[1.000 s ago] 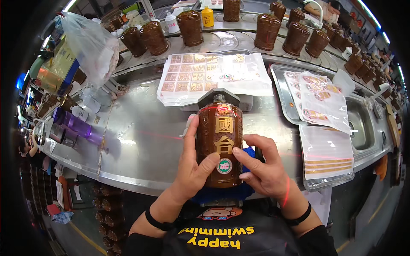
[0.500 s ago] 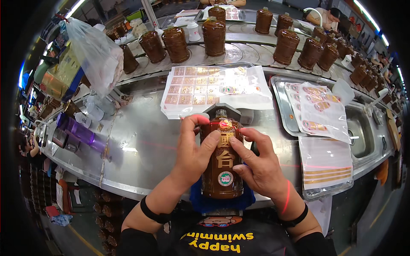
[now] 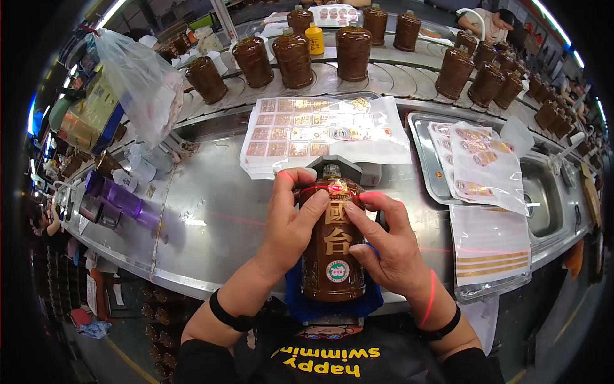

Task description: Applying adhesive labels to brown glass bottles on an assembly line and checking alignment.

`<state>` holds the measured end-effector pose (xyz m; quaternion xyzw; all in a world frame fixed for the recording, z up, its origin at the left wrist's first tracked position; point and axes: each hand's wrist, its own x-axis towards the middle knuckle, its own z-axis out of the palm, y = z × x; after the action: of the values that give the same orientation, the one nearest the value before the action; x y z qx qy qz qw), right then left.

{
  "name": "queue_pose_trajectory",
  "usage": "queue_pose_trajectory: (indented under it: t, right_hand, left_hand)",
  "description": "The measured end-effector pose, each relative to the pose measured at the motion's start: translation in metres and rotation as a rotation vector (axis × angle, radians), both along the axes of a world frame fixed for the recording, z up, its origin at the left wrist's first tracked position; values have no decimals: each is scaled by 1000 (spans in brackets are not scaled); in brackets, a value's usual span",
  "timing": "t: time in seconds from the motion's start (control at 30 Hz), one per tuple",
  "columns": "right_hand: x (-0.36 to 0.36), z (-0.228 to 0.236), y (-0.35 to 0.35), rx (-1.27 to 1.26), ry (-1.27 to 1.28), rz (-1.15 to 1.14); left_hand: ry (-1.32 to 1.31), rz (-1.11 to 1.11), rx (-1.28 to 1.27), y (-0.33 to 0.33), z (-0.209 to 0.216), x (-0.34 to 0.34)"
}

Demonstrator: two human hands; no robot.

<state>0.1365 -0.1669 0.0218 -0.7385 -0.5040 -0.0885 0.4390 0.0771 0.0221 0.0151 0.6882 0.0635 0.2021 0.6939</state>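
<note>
Black bands (image 3: 231, 315) circle the forearms behind bare hands (image 3: 289, 232); the sleeves (image 3: 206, 362) are black, and a black garment (image 3: 403, 351), perhaps an apron, bears yellow lettering (image 3: 345, 353) and a cartoon print (image 3: 328, 331).

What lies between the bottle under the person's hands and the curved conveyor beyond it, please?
In the head view, beyond the bottle come a dark, angled piece near its top, then white label sheets, before the conveyor.

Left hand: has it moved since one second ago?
Yes, the left hand has moved forward, closer to the sticker sheet behind the bottle.
</note>
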Motion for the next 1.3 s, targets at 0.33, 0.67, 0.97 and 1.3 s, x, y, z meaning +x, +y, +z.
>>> queue_pose_trajectory:
  t: [0.33,0.67,0.97,1.3]
  right_hand:
    - [1,-6,-2,11,65,-20]
    - [-3,-9,-5,16,72,0]
    - [-6,-9,-6,21,73,1]
    - [-7,-6,-4,1,38,-6]
  left_hand:
    - [50,-50,-37,-3,5,1]
    - [-10,-92,-12,-4,3,0]
    - [17,-88,6,-2,3,0]
    - [15,-91,32,-1,0,-1]
